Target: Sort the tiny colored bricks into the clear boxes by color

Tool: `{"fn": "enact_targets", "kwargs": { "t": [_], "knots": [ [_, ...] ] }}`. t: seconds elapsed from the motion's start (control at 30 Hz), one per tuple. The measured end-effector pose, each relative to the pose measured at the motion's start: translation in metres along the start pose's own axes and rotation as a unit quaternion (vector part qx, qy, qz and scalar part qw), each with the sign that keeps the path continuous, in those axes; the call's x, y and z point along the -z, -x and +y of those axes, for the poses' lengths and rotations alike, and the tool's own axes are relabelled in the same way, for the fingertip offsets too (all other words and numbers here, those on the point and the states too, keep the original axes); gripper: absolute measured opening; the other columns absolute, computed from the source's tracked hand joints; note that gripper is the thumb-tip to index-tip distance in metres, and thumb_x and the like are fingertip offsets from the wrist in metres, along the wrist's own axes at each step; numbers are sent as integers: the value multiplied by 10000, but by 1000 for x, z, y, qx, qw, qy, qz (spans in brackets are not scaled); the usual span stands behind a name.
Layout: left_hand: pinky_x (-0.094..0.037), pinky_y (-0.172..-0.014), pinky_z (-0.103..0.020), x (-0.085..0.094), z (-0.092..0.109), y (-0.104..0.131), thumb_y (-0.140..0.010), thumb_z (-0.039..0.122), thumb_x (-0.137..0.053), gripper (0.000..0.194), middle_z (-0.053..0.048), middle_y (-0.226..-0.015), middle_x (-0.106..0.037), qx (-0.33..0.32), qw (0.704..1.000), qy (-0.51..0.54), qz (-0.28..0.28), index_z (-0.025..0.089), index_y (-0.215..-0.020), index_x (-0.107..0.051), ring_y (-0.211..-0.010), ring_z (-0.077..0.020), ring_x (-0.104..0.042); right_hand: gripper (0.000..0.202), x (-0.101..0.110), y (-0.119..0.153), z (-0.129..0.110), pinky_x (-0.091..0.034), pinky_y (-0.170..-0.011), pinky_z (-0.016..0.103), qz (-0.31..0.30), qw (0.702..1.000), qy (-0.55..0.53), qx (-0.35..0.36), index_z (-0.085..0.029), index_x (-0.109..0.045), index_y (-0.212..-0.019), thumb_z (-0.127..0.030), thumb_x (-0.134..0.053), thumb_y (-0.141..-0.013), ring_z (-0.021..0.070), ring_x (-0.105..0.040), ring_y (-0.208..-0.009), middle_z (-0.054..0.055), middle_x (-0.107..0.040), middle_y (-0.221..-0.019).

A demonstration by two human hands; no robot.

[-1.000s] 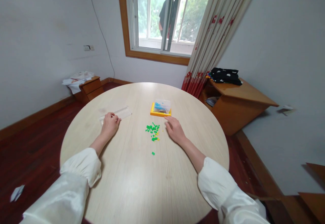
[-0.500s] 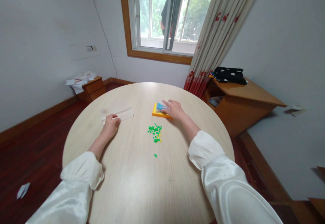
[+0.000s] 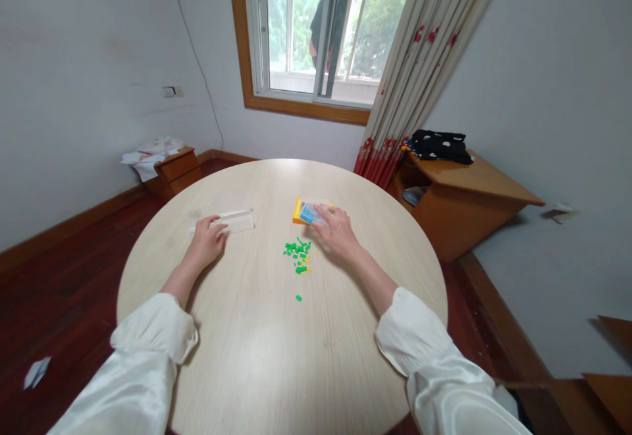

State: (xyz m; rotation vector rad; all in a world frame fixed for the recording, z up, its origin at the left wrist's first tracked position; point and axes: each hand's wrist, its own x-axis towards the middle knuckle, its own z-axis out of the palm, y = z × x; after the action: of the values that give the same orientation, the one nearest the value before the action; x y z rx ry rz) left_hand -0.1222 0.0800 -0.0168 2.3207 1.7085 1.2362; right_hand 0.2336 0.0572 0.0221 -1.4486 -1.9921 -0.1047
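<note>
On the round table (image 3: pixel 251 330) lies a clear plastic tray (image 3: pixel 239 221), and my left hand (image 3: pixel 207 241) rests at its left end with the fingers curved and apart. My right hand (image 3: pixel 336 230) touches a clear packet with blue pieces (image 3: pixel 309 213), its fingers spread over it. The packet lies on a yellow-orange box (image 3: pixel 297 211). Small green pieces (image 3: pixel 297 249) are heaped just below the box, with a few yellow pieces (image 3: pixel 305 263) among them. A lone green piece (image 3: pixel 299 298) lies nearer to me.
A brown desk (image 3: pixel 478 185) with black patterned cloth (image 3: pixel 439 145) stands at the right. Papers lie on a small cabinet (image 3: pixel 180 165) at the back left. Behind the table are a window and a curtain (image 3: pixel 419 47). A person (image 3: pixel 323 30) is visible through the glass.
My right hand has shifted back toward me, and the packet under it is now tilted to another angle on the box. My left hand's fingers have spread somewhat. The whole view has shifted slightly.
</note>
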Motion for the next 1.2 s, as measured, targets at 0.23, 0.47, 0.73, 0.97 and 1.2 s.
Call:
{"fn": "enact_targets", "kwargs": {
  "t": [0.23,0.47,0.73,0.97,1.2],
  "knots": [
    [-451,-892,-407,-12,129,10,-795,469,-536,338,-96,-915,-616,315,797,515,-13,164,-911,-624,-900,-215,-589,455,10,29,-51,-383,-937,456,-4,999,-44,28,-251,-483,-1326,-401,-452,-898,266,-449,-1117,145,-537,-1203],
    [-492,-556,-282,-21,186,22,-937,468,-282,456,-45,-771,-660,461,387,782,-160,158,-878,-611,-504,-109,-545,452,-4,50,-78,-395,-946,459,-13,993,-4,119,-174,-497,-1306,-391,-381,-927,277,-473,-1176,185,-526,-1274],
    [-514,-649,-260,-20,185,21,-924,349,-401,281,-13,-807,-678,457,374,795,-136,202,-979,-634,-658,-112,-620,428,-19,51,-78,-416,-990,477,7,988,-74,139,-118,-539,-1250,-321,-332,-936,269,-490,-1222,192,-573,-1247],
    [-535,-606,-417,-25,180,22,-880,464,-419,426,-103,-940,-664,413,469,742,-244,239,-1230,-510,-716,-227,-652,440,-1,43,-67,-523,-777,306,25,984,-174,5,-177,-605,-1110,-356,-233,-959,184,-665,-845,94,-699,-949],
    [-529,-620,-372,-24,179,16,-863,504,-449,583,-82,-912,-655,394,574,686,-213,330,-1402,-310,-663,-190,-638,398,0,38,-58,-498,-807,284,26,977,-211,-6,-180,-586,-1101,-360,-264,-951,179,-647,-929,83,-686,-1011]
  ]
}}
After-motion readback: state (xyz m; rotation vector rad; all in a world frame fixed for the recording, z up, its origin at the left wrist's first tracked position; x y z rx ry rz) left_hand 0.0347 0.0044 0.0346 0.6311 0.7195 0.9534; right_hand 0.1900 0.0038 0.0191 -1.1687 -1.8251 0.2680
